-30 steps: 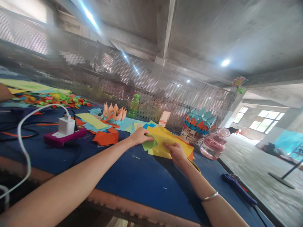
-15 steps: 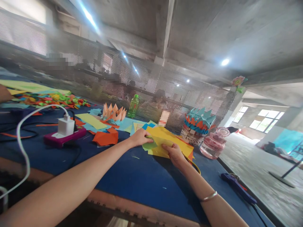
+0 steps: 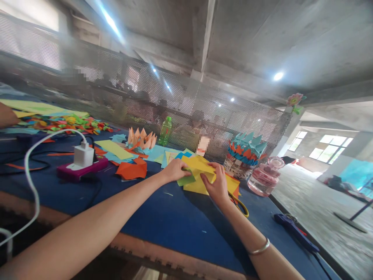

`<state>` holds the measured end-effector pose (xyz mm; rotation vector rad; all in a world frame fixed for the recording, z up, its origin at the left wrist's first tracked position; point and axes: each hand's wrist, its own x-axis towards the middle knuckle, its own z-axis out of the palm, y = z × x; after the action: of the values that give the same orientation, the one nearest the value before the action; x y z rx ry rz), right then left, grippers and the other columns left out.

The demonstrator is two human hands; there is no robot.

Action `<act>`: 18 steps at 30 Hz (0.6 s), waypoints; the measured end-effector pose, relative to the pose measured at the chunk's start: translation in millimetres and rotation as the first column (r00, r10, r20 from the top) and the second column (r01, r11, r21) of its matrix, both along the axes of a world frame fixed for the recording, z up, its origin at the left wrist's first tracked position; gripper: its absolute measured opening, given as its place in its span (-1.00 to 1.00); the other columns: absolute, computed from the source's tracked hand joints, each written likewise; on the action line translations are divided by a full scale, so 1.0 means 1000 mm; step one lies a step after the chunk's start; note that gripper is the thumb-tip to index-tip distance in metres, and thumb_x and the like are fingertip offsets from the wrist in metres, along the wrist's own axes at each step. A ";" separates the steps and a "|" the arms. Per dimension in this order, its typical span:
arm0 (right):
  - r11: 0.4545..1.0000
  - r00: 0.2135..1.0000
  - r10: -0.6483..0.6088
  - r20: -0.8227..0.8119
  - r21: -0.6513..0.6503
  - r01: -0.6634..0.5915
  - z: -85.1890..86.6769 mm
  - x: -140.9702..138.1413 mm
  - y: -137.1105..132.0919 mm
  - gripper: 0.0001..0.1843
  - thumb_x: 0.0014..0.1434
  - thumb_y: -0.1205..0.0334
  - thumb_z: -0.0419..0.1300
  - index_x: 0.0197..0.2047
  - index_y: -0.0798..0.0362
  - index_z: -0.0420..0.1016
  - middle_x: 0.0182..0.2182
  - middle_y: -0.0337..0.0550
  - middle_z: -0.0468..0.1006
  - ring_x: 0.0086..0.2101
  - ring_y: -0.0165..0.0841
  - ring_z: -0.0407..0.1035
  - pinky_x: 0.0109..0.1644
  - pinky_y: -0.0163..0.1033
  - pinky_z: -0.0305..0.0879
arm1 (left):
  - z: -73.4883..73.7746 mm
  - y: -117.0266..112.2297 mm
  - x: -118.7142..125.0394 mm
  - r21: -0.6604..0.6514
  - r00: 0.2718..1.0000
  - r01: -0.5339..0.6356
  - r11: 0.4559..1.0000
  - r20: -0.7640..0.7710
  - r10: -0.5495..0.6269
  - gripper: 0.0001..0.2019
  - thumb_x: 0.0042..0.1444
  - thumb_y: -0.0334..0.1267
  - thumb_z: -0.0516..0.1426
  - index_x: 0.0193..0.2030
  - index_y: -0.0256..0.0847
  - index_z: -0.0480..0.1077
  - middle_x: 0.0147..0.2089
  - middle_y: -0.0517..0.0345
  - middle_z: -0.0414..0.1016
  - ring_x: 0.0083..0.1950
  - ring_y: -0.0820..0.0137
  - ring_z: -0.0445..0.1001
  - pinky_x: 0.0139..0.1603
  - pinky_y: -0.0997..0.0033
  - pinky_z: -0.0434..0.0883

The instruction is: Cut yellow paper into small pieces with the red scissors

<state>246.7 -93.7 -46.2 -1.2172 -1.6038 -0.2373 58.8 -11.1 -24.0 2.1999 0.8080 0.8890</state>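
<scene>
Pinching stacked yellow and green paper sheets (image 3: 198,182) at twelve o'clock on the dark blue counter (image 3: 163,233), left grip (image 3: 175,170) and right grip (image 3: 214,182) both closed on them; risk of layers sliding askew from slackened finger pressure.

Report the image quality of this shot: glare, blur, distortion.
Head view: the ceiling light flares with glare; the perforated metal screen looks hazy, blurred towards upper left; wide-angle distortion bends the ceiling beams; the left hand and right hand on the yellow paper look fairly sharp.
</scene>
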 end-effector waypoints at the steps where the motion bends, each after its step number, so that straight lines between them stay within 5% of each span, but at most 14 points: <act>1: 0.999 0.993 -0.033 0.112 0.030 0.030 0.002 -0.003 -0.003 -0.74 0.13 0.15 0.22 -0.11 0.04 0.43 -0.10 -0.01 0.41 -0.05 -0.19 0.30 0.03 -0.07 0.21 | 0.000 -0.001 0.001 0.033 1.000 -0.019 0.999 -0.010 0.019 -0.84 -0.11 -0.23 0.21 -0.45 -0.26 0.58 -0.65 0.26 0.35 -0.52 0.46 0.27 -0.48 0.48 0.11; 7: 0.978 0.890 -0.187 0.417 -0.010 0.210 0.005 -0.024 -0.014 -0.88 0.20 0.16 0.21 -0.25 -0.03 0.56 -0.25 -0.11 0.47 -0.19 -0.23 0.31 -0.14 -0.16 0.11 | 0.002 -0.005 0.003 0.139 0.993 -0.059 0.989 -0.090 0.072 -0.78 -0.09 -0.26 0.18 -0.67 -0.26 0.43 -0.71 0.30 0.12 -0.56 0.51 0.16 -0.49 0.46 0.02; 18: 0.969 0.941 -0.108 0.321 -0.177 0.172 -0.002 -0.026 -0.007 -0.78 0.24 0.20 0.11 -0.39 0.03 0.51 -0.43 -0.16 0.54 -0.34 -0.31 0.37 -0.23 -0.22 0.05 | -0.002 -0.003 0.003 0.132 0.999 0.017 0.991 -0.050 -0.011 -0.81 -0.10 -0.21 0.22 -0.61 -0.28 0.48 -0.72 0.30 0.18 -0.56 0.50 0.20 -0.51 0.50 0.05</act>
<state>220.7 -100.7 -48.5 -1.5143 -1.8464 -0.3784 62.2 -14.1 -26.2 2.3482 0.7754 0.9076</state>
